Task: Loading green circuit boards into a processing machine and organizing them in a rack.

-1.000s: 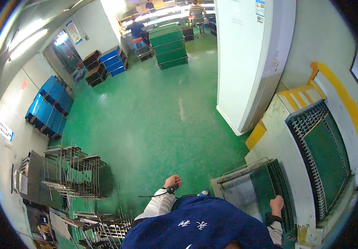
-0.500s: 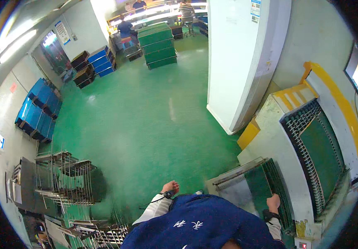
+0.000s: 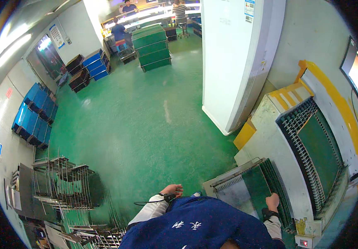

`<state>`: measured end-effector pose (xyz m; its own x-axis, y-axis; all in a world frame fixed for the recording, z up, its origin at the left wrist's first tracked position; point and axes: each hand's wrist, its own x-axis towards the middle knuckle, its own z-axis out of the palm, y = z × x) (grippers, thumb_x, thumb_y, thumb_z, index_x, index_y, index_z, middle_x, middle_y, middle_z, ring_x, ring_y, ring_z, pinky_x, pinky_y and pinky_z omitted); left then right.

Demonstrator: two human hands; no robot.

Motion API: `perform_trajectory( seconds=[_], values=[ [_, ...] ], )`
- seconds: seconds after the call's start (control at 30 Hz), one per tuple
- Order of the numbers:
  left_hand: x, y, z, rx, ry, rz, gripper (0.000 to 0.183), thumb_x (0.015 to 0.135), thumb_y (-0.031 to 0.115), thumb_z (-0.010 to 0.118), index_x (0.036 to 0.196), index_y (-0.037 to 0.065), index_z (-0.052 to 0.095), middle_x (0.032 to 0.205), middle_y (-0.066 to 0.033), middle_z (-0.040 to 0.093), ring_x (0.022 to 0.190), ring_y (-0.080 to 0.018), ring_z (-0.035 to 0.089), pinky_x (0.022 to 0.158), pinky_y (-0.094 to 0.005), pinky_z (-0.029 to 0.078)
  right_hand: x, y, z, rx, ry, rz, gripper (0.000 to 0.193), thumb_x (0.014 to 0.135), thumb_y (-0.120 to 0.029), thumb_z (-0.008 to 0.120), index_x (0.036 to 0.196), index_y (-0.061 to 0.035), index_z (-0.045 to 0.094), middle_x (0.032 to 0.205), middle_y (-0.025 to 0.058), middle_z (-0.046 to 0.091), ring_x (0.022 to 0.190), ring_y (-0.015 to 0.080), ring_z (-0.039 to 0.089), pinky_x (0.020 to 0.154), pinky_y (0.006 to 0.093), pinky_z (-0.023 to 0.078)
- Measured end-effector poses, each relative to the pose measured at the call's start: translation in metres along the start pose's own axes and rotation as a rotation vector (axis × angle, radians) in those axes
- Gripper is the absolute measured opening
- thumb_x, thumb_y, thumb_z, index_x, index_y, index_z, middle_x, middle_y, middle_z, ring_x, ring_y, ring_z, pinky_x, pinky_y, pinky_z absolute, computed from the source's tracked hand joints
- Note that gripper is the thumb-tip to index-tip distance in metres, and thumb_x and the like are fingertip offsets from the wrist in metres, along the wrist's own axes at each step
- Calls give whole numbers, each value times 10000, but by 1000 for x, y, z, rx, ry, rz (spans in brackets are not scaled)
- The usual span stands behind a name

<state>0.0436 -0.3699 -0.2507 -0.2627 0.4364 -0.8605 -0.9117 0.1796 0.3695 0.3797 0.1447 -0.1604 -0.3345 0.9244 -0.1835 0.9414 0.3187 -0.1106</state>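
Note:
My right hand [image 3: 272, 201] is closed on the edge of a green panel [image 3: 257, 184], the front one of several standing upright close together in a rack [image 3: 228, 176] at my lower right. The fingertips are partly hidden, so how deep the grip goes cannot be seen. My left hand [image 3: 173, 190], a dark band at its wrist, hangs over the floor just left of the rack; its fingers are stretched out and hold nothing. Beyond the rack, another green panel [image 3: 318, 145] lies on the rollers [image 3: 301, 155] of a machine.
A tall white cabinet [image 3: 233, 74] stands ahead on the right, beside the yellow-edged machine [image 3: 266, 141]. Metal racks [image 3: 63, 182] stand at the left. Blue bins [image 3: 36, 114] line the left wall. Farther off are a green stack [image 3: 152, 47] and people at a lit bench [image 3: 146, 16].
My left hand has gone from curled to stretched-out fingers and shifted slightly. My right hand stays on the panel edge. The whole view has shifted a little.

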Motion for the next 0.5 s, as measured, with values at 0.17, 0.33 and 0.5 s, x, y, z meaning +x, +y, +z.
perform_trajectory(
  seconds=[0.17, 0.33, 0.5],
  values=[
    [-13, 0, 6, 34, 41, -5, 343, 928, 304, 597, 1148, 46, 543, 1041, -92, 616, 804, -220, 612, 710, -347, 554, -2, -5, -9, 29, -29, 24, 273, 713, -88, 625, 960, 11, 685, 982, 244, 666, 971, 399, 632, 820, 453, 499],
    [-21, -4, 12, 0, 18, 14, 327, 935, 288, 579, 1103, 12, 532, 1030, -130, 590, 733, -214, 576, 641, -338, 523, -3, -9, -15, 26, -22, 22, 268, 721, -89, 617, 961, 3, 690, 988, 244, 666, 972, 398, 631, 828, 453, 496],
    [-25, -15, 13, 11, 87, -23, 284, 930, 276, 588, 1064, 30, 538, 979, -112, 598, 689, -209, 559, 638, -338, 525, -1, -5, -13, 59, -6, -9, 311, 727, -96, 598, 1012, 2, 673, 1029, 251, 655, 993, 401, 621, 843, 459, 489]
  ],
)
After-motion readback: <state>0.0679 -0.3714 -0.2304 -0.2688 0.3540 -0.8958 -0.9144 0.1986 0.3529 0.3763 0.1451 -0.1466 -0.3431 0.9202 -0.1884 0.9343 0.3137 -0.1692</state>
